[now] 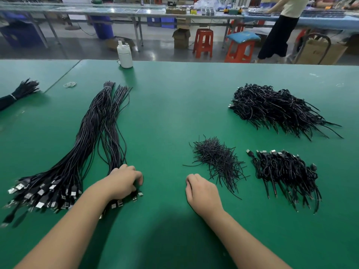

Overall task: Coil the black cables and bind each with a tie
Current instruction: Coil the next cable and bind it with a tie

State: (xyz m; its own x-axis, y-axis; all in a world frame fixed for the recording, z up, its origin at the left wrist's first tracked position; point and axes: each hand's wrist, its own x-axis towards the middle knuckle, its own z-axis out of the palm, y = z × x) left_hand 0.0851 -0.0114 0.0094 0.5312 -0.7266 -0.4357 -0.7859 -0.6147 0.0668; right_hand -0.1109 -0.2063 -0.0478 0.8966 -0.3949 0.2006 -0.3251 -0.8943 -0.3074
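From the head camera, your left hand (124, 181) lies on the near end of the long black cables (101, 129), fingers curled over the plug ends; whether it grips one cable, you cannot tell. These cables stretch away from you on the left side of the green table (165, 98). Your right hand (202, 193) rests on the table with loosely curled fingers and holds nothing, just beside the heap of short ties (215, 158). Right of the ties lies a small pile of coiled cables (285, 171), and a bigger pile (272, 107) behind it. A white bottle (125, 55) stands at the far edge.
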